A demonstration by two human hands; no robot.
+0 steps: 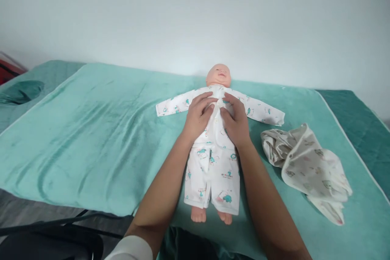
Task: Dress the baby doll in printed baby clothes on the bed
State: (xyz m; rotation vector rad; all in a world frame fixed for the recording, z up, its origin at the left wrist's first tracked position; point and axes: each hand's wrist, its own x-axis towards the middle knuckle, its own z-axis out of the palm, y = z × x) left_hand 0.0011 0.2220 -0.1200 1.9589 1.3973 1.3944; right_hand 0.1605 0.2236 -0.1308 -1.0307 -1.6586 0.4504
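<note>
Nearest, bare doll feet (210, 214) poke from printed trousers (213, 174) below both wrists; the left hand (198, 117) and right hand (235, 121) lie side by side on the doll's shirt (217, 126), fingertips pinching its front; a crumpled cloth (307, 166) lies right of the right hand; the doll's head (218, 74) lies beyond the fingers.

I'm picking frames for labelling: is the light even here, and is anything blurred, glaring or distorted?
Head view: soft, even light, no glare on the wall; only faint shadows beside the left hand, right hand and crumpled cloth; the doll is sharp, no motion blur; the blanket edges seem to bow slightly toward the frame's sides.
</note>
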